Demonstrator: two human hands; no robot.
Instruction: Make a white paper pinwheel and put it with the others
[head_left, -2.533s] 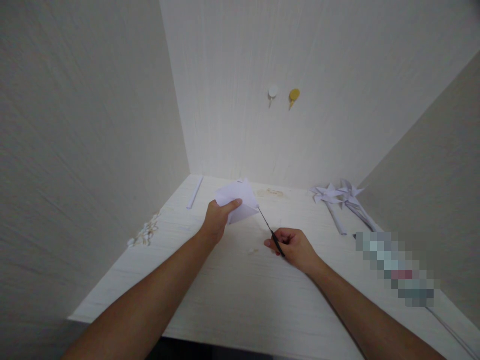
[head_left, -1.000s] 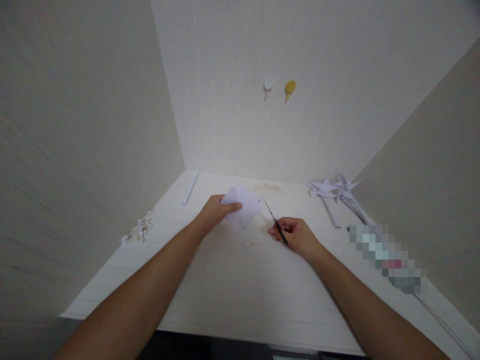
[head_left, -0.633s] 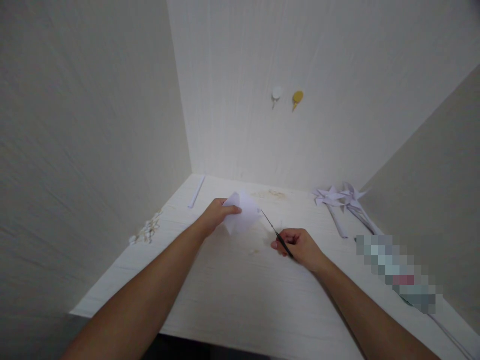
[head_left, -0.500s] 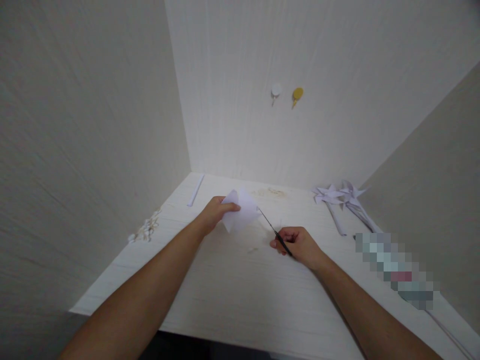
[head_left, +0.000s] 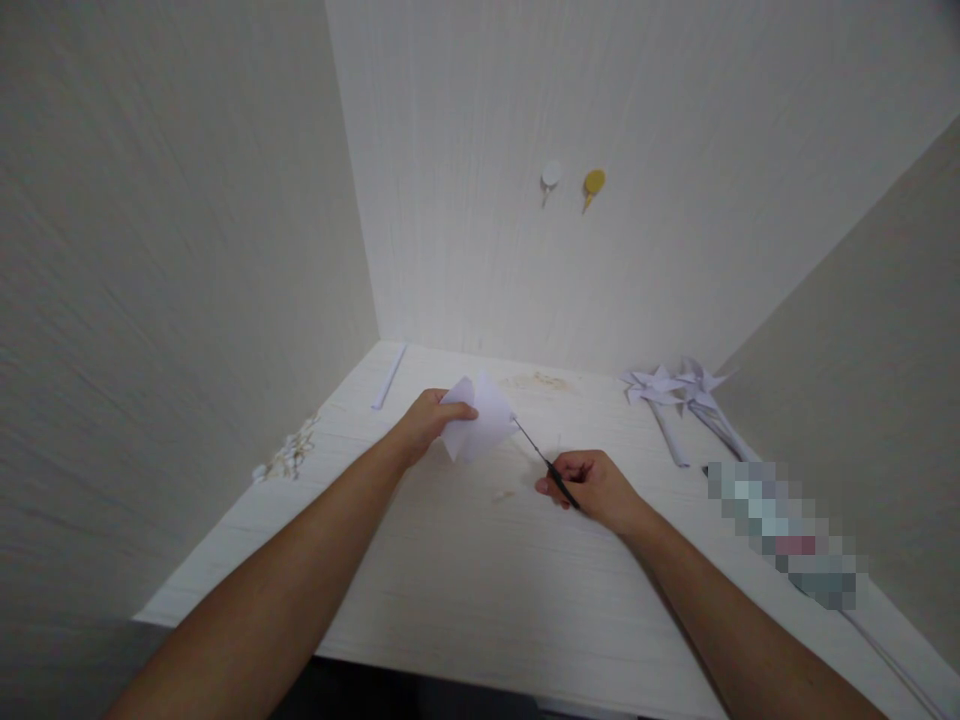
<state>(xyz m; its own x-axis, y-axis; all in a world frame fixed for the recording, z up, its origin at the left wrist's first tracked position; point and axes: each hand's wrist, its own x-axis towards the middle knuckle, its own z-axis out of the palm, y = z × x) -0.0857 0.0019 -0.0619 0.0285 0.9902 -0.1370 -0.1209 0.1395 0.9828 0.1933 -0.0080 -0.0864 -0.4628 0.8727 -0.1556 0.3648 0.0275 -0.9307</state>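
My left hand point(head_left: 426, 423) pinches a folded white paper point(head_left: 481, 425) and holds it just above the white table point(head_left: 465, 580), thumb on top. My right hand point(head_left: 592, 488) is closed round the black handles of a pair of scissors point(head_left: 541, 462). The thin blades point up and to the left, and their tip touches the right edge of the paper.
Two white paper pinwheels point(head_left: 675, 392) on paper sticks lie at the back right. A rolled paper stick point(head_left: 389, 376) lies at the back left, and a heap of small pale bits point(head_left: 289, 458) sits near the left wall. Two hooks point(head_left: 571, 186) hang on the back wall.
The paper has been turned in my left hand and lowered a little. The scissors drew back from the paper, then their tip came to its right edge again.
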